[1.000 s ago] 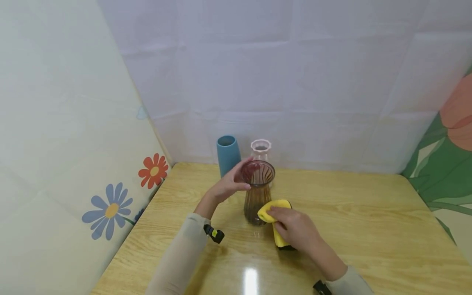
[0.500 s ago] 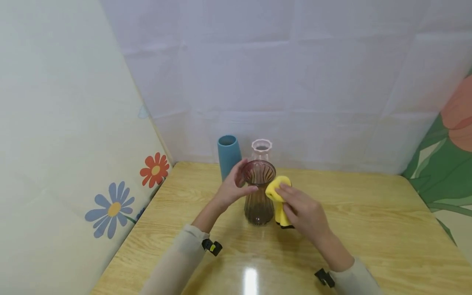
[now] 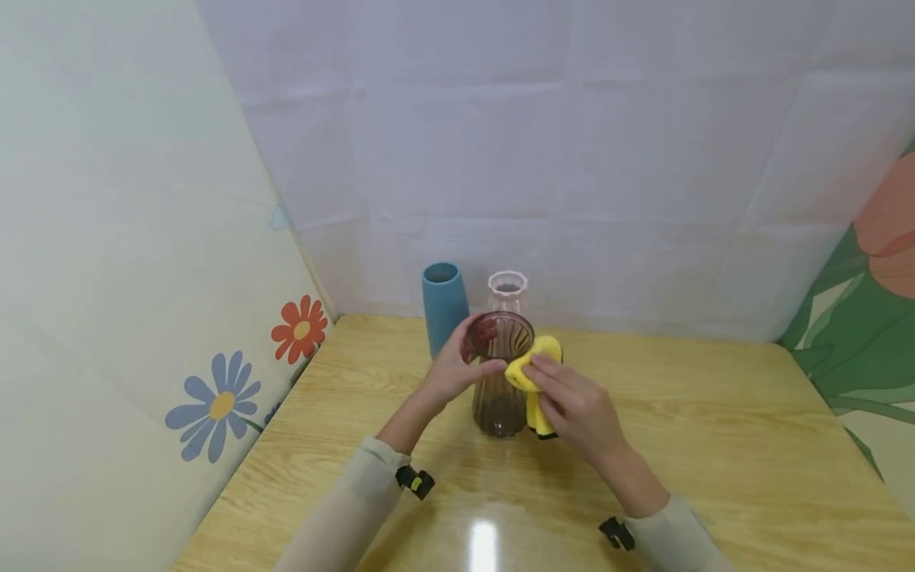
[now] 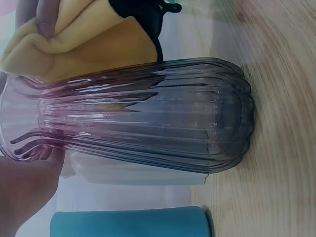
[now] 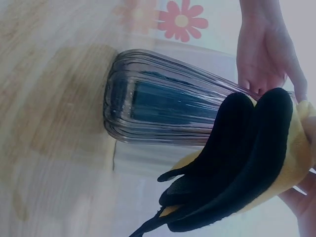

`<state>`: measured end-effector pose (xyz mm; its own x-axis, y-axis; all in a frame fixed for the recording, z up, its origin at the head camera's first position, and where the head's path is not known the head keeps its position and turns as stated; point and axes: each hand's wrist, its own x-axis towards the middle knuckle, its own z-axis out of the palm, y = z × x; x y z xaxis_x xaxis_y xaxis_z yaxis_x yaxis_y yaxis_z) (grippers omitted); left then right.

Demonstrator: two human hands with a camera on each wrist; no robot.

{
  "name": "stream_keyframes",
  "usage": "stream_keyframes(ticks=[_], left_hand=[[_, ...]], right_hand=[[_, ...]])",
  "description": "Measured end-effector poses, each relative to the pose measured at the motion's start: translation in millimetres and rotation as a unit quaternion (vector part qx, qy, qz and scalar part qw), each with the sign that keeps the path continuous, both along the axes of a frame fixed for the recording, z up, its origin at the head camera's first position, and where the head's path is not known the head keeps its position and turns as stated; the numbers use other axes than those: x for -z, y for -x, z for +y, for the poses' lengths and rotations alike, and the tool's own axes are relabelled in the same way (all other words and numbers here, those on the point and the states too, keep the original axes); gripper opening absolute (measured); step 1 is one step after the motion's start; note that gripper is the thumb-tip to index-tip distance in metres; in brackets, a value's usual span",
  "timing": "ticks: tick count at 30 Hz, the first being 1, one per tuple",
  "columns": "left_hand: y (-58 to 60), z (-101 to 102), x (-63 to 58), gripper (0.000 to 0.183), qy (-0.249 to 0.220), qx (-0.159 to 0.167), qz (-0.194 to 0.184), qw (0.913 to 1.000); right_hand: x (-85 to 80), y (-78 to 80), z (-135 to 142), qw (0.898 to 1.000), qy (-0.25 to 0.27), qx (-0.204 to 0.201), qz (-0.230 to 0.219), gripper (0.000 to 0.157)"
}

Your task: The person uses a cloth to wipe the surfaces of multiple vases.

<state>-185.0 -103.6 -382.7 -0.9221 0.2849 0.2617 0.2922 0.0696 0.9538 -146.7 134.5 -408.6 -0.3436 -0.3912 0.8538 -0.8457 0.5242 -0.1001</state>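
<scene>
A ribbed glass vase [image 3: 500,405], pinkish at the rim and grey toward the base, stands upright on the table. My left hand [image 3: 457,367] grips it round the neck, thumb in front and fingers behind. On its right side my right hand [image 3: 577,403] pinches a folded yellow cloth [image 3: 532,367] with a black edge, pressed against the vase just below the rim. In the left wrist view the cloth [image 4: 98,49] lies along the upper part of the glass vase [image 4: 148,113]. The right wrist view shows the cloth's black side [image 5: 242,158] covering part of the neck.
Behind the left hand stands a blue vase [image 3: 443,306]. A pale pink vase with a scalloped rim [image 3: 507,283] is partly hidden behind the glass one. The wooden table [image 3: 700,413] meets a white sheet [image 3: 608,199] at the back.
My right hand has moved the cloth up the glass vase, from near its base to just below the rim. The left hand stays at the neck, shifting only slightly.
</scene>
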Motion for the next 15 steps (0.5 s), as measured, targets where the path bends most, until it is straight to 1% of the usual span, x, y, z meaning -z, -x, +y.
stream_keyframes(ticks=[3, 7, 10, 15], left_hand=[[2.3, -1.7, 0.6, 0.11, 0.007, 0.004, 0.004, 1.0], [5.5, -4.3, 1.2, 0.111, 0.012, 0.024, 0.014, 0.9995], [7.3, -6.2, 0.4, 0.11, 0.012, 0.039, 0.02, 0.999], [10.3, -9.3, 0.6, 0.109, 0.011, 0.056, 0.01, 0.9983]], right_hand=[[2.5, 0.5, -2.8, 1.0, -0.007, 0.001, -0.009, 0.038], [6.1, 0.3, -6.9, 1.0, -0.013, -0.001, -0.022, 0.039], [9.1, 0.3, -10.4, 1.0, -0.011, -0.006, -0.022, 0.041], [14.9, -2.7, -13.7, 0.999, -0.023, -0.003, -0.041, 0.04]])
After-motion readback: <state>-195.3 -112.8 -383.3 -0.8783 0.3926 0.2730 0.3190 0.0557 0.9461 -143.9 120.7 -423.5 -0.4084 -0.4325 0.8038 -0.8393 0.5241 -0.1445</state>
